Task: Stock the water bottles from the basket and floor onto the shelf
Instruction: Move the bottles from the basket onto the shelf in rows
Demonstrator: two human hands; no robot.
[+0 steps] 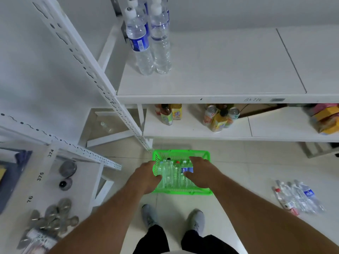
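A green plastic basket (181, 153) sits on the floor in front of my feet, holding several clear water bottles (169, 174) lying side by side. My left hand (146, 177) reaches down over the basket's left wall; its fingertips are hidden among the bottles. My right hand (202, 174) is spread over the right side, with thumb and fingers apart around a blue-labelled bottle (187, 169). More water bottles (298, 197) lie on the floor to the right. Several bottles (146, 41) stand upright at the back left of the white shelf (229, 70).
The lower shelf board (192, 128) holds juice bottles and cans (218, 116), with boxes (326, 120) at the far right. A slanted white upright (102, 83) runs down to the basket's far left corner. A side shelf (45, 180) at left carries jars and small items.
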